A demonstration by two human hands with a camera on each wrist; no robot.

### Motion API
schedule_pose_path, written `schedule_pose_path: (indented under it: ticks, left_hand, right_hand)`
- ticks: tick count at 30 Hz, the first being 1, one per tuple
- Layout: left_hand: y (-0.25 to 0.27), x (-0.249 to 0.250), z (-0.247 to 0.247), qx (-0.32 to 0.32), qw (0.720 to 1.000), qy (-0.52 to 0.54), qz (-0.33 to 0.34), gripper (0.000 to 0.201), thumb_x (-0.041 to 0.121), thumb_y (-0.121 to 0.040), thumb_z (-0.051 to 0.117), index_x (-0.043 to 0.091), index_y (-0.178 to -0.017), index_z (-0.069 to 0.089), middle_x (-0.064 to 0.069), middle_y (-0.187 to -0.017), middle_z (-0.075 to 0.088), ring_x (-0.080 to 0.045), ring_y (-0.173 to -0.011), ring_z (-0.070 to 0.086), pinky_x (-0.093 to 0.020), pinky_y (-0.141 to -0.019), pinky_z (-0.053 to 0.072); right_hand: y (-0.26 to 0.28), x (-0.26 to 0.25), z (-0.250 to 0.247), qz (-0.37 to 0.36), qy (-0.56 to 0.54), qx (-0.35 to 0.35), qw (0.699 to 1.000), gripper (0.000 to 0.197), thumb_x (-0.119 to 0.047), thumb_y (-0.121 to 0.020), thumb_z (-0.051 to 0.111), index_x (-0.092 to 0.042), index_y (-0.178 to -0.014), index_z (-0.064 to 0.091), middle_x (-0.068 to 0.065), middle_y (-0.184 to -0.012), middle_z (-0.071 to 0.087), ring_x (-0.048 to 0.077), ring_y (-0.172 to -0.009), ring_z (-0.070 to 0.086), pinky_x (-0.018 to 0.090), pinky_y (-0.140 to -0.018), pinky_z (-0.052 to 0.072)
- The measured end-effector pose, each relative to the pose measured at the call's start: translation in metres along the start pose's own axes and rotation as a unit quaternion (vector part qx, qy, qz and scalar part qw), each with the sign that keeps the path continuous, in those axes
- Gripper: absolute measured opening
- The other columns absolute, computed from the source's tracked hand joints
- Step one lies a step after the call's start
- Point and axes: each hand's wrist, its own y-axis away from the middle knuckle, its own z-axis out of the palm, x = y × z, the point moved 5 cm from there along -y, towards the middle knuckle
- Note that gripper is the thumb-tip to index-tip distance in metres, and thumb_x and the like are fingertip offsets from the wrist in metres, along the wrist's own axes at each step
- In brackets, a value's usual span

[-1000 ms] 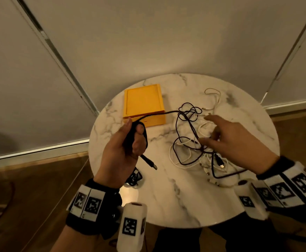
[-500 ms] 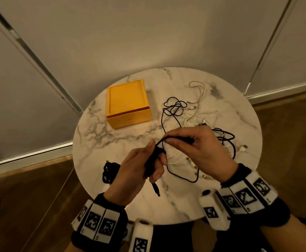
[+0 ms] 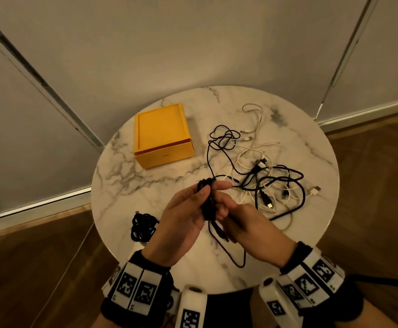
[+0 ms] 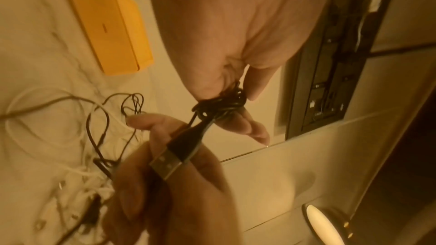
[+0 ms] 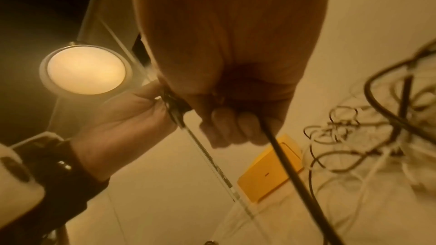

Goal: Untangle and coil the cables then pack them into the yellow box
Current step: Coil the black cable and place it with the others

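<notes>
**Black cable bunched between two hands over the marble table**

Black and thin, the cable [image 3: 207, 204] sits wound into a tight little bundle, and the left hand [image 3: 181, 223] has it gripped, fingers and thumb curled round the loops, above the near middle of the marble table [image 3: 146, 185]. The right hand [image 3: 247, 230] closes in right beside it, fingers curled round a strand of the same cable; in the left wrist view its USB plug [image 4: 174, 159] lies across those fingers, metal end showing. A loose loop hangs below both hands, and one strand runs off to the right into the tangle of black and white cables [image 3: 271, 181] sprawled over the right half of the table. Far left on the table sits the yellow box [image 3: 162, 136], lid on. Near left, a second black cable [image 3: 143, 227] lies already coiled at the table edge.

Hard to make out: which strand goes where inside that tangle, and both wrist views are blurred and dim, so the right hand's exact hold stays partly hidden.
</notes>
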Motion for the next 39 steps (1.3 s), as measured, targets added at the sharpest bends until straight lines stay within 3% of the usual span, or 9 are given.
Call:
schedule_pose_path:
  ticks: [5,9,12,14,20,24,29,33,39]
  left_hand:
    - [-0.001,-0.012,-0.002,0.035,0.999,-0.026,0.003,0.036,0.017,-0.095,0.038,-0.005,-0.116,0.058,-0.02,-0.102,0.071,-0.023,-0.087,0.067,-0.025,-0.078,0.052]
    - [-0.002,-0.019,0.003,0.081,0.995,-0.02,0.045,0.037,0.018,-0.095,0.039,-0.005,-0.118,0.056,-0.021,-0.11,0.069,-0.03,-0.097,0.068,-0.028,-0.085,0.052]
    - [-0.004,-0.014,0.003,0.118,0.989,-0.015,0.085,0.037,0.018,-0.095,0.04,-0.006,-0.119,0.055,-0.019,-0.11,0.07,-0.03,-0.1,0.068,-0.029,-0.087,0.052]
    - [-0.005,-0.011,0.0,0.139,0.98,-0.083,0.112,0.032,0.017,-0.1,0.04,-0.003,-0.12,0.055,-0.014,-0.109,0.071,-0.027,-0.099,0.068,-0.027,-0.084,0.052]
    - [0.003,-0.021,-0.016,0.145,0.919,-0.353,0.104,0.024,0.016,-0.102,0.041,0.012,-0.118,0.058,0.006,-0.1,0.073,-0.01,-0.093,0.069,-0.017,-0.073,0.051]
    - [0.009,-0.03,-0.018,0.059,0.897,-0.438,0.03,0.023,0.02,-0.102,0.043,0.017,-0.098,0.065,0.016,-0.077,0.069,0.001,-0.071,0.063,-0.012,-0.063,0.043]
    - [0.029,-0.038,0.003,-0.041,0.958,-0.277,-0.066,0.053,0.036,-0.101,0.03,0.019,-0.066,0.065,-0.005,-0.057,0.065,-0.019,-0.05,0.055,-0.021,-0.053,0.042]
    - [0.041,-0.047,0.012,-0.065,0.972,-0.192,-0.123,0.073,0.058,-0.096,0.025,0.009,-0.06,0.064,-0.008,-0.042,0.055,-0.019,-0.035,0.043,-0.025,-0.046,0.039]
    - [0.051,-0.036,0.03,-0.105,0.985,-0.114,-0.074,0.034,0.036,-0.092,0.054,0.013,-0.069,0.063,0.002,-0.045,0.054,-0.007,-0.036,0.045,-0.017,-0.045,0.038]
  right_hand:
    - [0.006,-0.002,0.011,-0.007,0.257,-0.092,0.962,0.026,-0.02,-0.093,0.03,-0.011,-0.081,0.051,0.014,-0.081,0.062,0.032,-0.07,0.053,0.045,-0.068,0.044]
    - [0.007,-0.009,0.014,0.0,0.28,-0.065,0.958,0.053,-0.036,-0.075,0.004,-0.01,-0.091,0.048,0.013,-0.091,0.061,0.032,-0.076,0.054,0.044,-0.073,0.045]
    - [0.006,-0.011,0.011,0.051,0.2,-0.028,0.978,0.019,-0.018,-0.089,0.039,-0.012,-0.105,0.047,0.012,-0.083,0.059,0.028,-0.068,0.047,0.042,-0.065,0.042]
    - [0.004,-0.012,0.005,0.053,0.18,-0.017,0.982,0.024,-0.017,-0.09,0.051,-0.018,-0.114,0.05,0.006,-0.081,0.059,0.024,-0.069,0.049,0.038,-0.065,0.043]
    - [0.004,-0.019,0.002,0.01,0.19,-0.092,0.977,0.015,-0.028,-0.093,0.055,-0.018,-0.088,0.065,-0.012,-0.056,0.037,0.009,-0.055,0.037,0.027,-0.062,0.032]
    - [0.005,-0.032,-0.003,-0.043,0.203,-0.133,0.969,0.017,-0.03,-0.09,0.061,-0.017,-0.082,0.07,-0.009,-0.059,0.049,0.012,-0.063,0.048,0.024,-0.062,0.031]
    - [0.004,-0.043,-0.027,-0.057,0.04,-0.161,0.985,0.019,-0.028,-0.085,0.073,-0.014,-0.073,0.074,-0.008,-0.067,0.071,-0.001,-0.062,0.064,0.02,-0.064,0.05]
    - [0.001,-0.035,-0.04,-0.042,-0.069,-0.09,0.993,0.03,-0.026,-0.091,0.065,-0.005,-0.07,0.065,0.015,-0.059,0.059,0.023,-0.051,0.053,0.032,-0.052,0.043]
    - [-0.002,-0.026,-0.039,-0.006,-0.096,0.02,0.995,0.03,-0.021,-0.089,0.067,-0.003,-0.067,0.065,-0.004,-0.044,0.042,0.005,-0.041,0.034,0.013,-0.046,0.029]
